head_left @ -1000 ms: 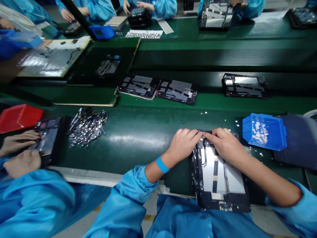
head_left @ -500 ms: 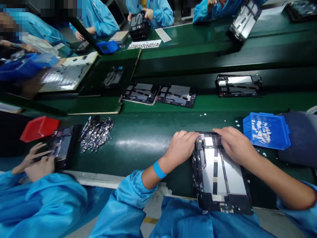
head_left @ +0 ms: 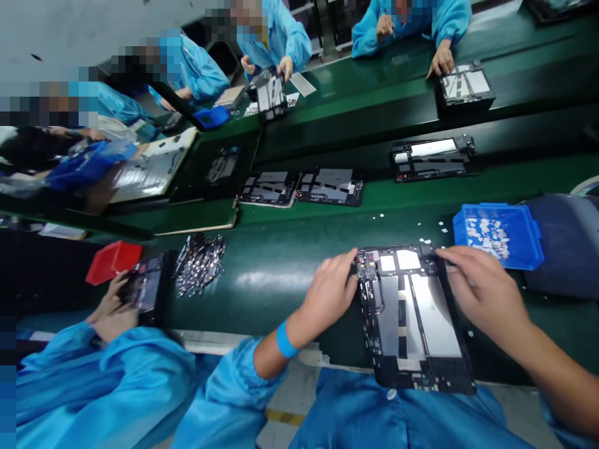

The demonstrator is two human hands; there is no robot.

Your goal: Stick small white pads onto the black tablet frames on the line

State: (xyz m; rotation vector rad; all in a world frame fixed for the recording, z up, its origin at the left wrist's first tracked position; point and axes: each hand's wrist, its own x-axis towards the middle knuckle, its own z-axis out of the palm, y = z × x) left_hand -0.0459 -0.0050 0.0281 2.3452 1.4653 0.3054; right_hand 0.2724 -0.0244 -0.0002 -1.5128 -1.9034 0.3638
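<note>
An opened tablet (head_left: pixel 435 312) with its inner parts showing lies at the bench's front edge, its lower end overhanging toward me. My left hand (head_left: pixel 330 287) grips its upper left corner, fingertips on the rim and thumb along the side. At the upper right corner, my right hand (head_left: pixel 491 287) pinches the edge between its fingers; part of that grip is hidden. Two white patches sit near the tablet's top, between my hands. Right of it stands a blue bin (head_left: pixel 498 237) holding small white pieces.
Small white scraps (head_left: pixel 425 241) lie beyond the tablet. Two opened tablets (head_left: pixel 330 186) and another (head_left: pixel 433 157) rest farther back. To the left are a pile of small metal parts (head_left: pixel 200 265), a red bin (head_left: pixel 112 262) and a co-worker's hands (head_left: pixel 115 308) on a tablet. More co-workers sit opposite.
My right hand has moved from the tablet's top edge to its right corner, uncovering a second white patch. My left hand stays at the left corner. Across the bench, a co-worker has lowered a tablet.
</note>
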